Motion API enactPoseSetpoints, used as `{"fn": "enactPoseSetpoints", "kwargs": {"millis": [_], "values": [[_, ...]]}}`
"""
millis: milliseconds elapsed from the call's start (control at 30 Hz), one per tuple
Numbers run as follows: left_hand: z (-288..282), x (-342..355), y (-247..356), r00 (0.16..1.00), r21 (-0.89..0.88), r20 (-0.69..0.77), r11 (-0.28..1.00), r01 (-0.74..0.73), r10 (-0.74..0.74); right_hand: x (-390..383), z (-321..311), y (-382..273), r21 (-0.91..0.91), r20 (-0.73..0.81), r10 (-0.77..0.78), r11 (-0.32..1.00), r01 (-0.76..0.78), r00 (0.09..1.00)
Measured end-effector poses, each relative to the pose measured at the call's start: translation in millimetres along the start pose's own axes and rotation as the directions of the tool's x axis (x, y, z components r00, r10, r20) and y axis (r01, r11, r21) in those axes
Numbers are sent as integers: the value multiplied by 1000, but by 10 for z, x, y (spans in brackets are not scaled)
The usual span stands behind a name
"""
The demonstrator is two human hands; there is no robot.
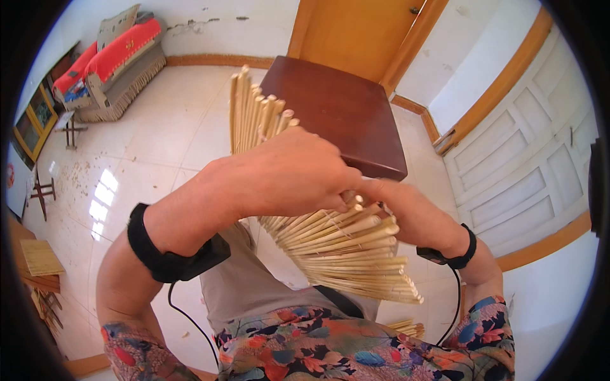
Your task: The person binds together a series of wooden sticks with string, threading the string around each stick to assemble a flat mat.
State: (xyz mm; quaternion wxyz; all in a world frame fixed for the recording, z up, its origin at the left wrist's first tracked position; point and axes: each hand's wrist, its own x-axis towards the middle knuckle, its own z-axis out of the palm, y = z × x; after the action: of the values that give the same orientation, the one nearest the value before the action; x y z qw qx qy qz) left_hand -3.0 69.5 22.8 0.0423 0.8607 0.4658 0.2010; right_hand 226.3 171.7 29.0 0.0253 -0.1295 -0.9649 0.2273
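Note:
A fan-shaped row of pale yellow dried stalks (337, 244), joined by thin thread, hangs over my lap. Some of its stalks rise beyond my left forearm, and their cut ends point away from me. My left hand (298, 170) lies across the fan's middle, with its fingers curled closed at the nearest stalk ends. Opposite it, my right hand (397, 202) is closed round the right edge of the fan, its fingertips partly behind the stalks. Both hands meet there. Any thread between the fingertips is too small to make out.
A dark red-brown wooden table (337, 108) stands just ahead. At the far left is a sofa (124, 54) with a red cover, and small folding stools (41, 190) stand along the left. Scraps (79, 174) litter the tiled floor. More stalks (406, 328) lie beside me at lower right.

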Motion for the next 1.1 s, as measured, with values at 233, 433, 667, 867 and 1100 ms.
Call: {"fn": "enactPoseSetpoints", "kwargs": {"millis": [233,433,667,867,1100], "values": [[-60,-288,-211,961,-21,-83,965,263,-264,-412,-301,-38,332,30,230,916,-227,973],[-243,-353,-159,896,-135,-334,956,262,-293,-729,-313,130,595,-239,242,802,-55,940],[-536,-461,-33,519,-654,-532,714,250,-669,-755,-271,340,9,-752,87,992,-122,653],[-171,-482,-250,268,-835,-544,546,-74,-795,-480,-463,367,-547,-773,-408,817,-184,487],[633,-373,-506,138,-916,-244,181,-359,-960,-87,164,485,-521,-456,-379,847,104,805]]}}
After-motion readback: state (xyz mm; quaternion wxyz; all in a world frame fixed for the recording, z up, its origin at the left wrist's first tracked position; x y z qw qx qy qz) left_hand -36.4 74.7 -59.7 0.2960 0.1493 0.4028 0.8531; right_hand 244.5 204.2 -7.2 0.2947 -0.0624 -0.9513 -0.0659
